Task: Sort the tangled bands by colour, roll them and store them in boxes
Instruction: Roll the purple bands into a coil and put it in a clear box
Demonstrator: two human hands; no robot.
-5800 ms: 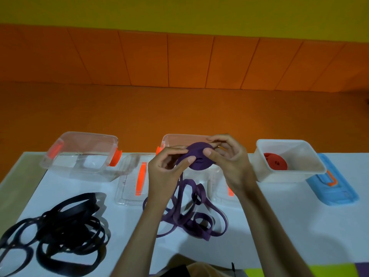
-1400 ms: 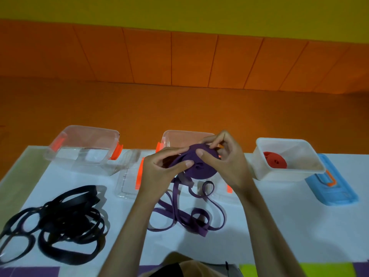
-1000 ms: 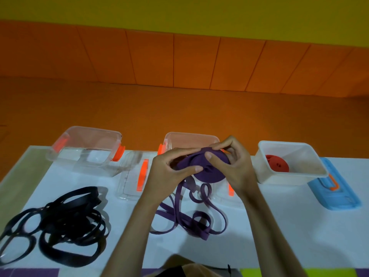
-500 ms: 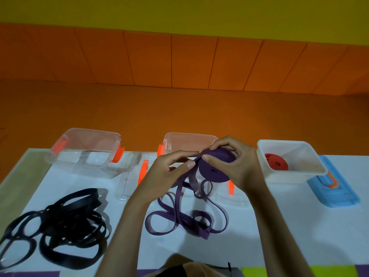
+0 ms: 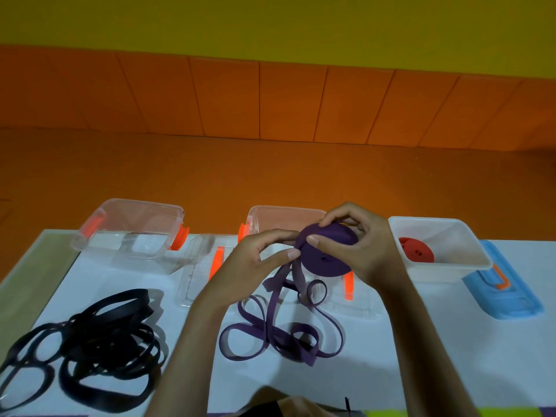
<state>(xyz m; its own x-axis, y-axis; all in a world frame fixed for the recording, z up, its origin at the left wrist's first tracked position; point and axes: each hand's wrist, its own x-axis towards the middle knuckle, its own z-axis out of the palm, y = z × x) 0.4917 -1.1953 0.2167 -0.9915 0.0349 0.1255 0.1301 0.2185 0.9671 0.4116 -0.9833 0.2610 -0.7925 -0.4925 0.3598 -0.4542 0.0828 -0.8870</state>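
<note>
Three boxes stand in a row along the far side of the white table (image 5: pixel 406 356): a clear left box (image 5: pixel 129 236) with orange clips, a clear middle box (image 5: pixel 282 210), and a white right box (image 5: pixel 436 270). One red roll (image 5: pixel 416 251) lies inside the white box; nothing can be seen in the other two.

Three lids lie flat on the table. One clear lid (image 5: pixel 195 266) sits between the left and middle boxes, a second clear lid (image 5: pixel 361 305) lies in front of the middle box, and one blue lid (image 5: pixel 505 293) lies just right of the white box.

Two hands work on one purple roll (image 5: pixel 326 255), held in the air in front of the middle box. The right hand (image 5: pixel 370 254) clasps the roll, fingers curled over its top and thumb pressed on its face. The left hand (image 5: pixel 252 263) pinches the loose purple band (image 5: pixel 270 329) between thumb and fingers right at the roll's edge. The rest of that band trails down into loops on the table.

One black tangle (image 5: pixel 99 335) lies at the near left, well apart from the hands.
</note>
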